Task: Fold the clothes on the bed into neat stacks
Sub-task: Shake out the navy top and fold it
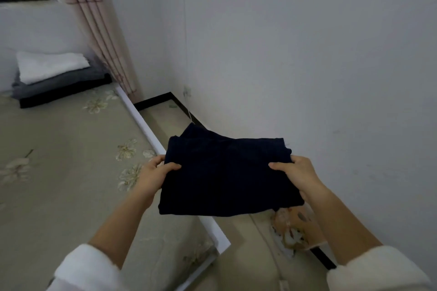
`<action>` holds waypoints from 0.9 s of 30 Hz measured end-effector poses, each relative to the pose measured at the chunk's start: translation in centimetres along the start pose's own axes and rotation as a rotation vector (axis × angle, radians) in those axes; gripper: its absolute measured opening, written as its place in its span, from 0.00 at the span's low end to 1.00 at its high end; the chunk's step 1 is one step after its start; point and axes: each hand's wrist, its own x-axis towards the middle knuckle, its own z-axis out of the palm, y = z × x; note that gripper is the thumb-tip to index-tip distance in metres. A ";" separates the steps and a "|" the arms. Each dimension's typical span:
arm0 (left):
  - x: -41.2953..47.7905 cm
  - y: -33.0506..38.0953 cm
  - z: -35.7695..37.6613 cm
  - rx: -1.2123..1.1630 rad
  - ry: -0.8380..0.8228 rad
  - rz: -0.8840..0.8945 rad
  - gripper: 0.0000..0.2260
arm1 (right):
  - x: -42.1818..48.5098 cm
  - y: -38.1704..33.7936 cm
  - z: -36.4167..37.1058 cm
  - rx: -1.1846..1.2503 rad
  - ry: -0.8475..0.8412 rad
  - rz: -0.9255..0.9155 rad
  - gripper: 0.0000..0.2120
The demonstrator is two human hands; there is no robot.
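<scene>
Beside bed (pixel 71 149), both hands grip folded dark garment (pixel 224 172); fingers hidden beneath cloth.

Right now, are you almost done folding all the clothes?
Getting there. A stack already sits at the far end of the bed: a white folded piece on grey and dark ones. Both hands, left hand and right hand, hold a folded dark navy garment up beside the bed; it still needs to go on a stack. I see no loose clothes on the bed part in view.
</scene>
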 end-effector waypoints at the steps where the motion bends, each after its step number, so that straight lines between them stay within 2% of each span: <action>1: 0.8 0.3 0.8 -0.006 0.014 -0.003 0.12 | 1.7 -0.3 -0.4 0.018 -0.011 0.013 0.08; 7: 7.7 2.1 3.7 -0.055 0.157 0.009 0.11 | 13.4 -3.5 -0.8 -0.018 -0.202 0.121 0.11; 14: 17.7 5.8 4.2 -0.082 0.239 0.035 0.09 | 26.9 -8.9 2.0 -0.111 -0.355 0.089 0.09; 21: 24.2 9.2 3.5 -0.175 0.382 0.025 0.13 | 38.0 -14.6 7.8 -0.195 -0.466 0.054 0.08; 27: 29.1 12.3 1.7 -0.219 0.538 0.036 0.09 | 45.6 -19.0 15.3 -0.267 -0.578 0.000 0.09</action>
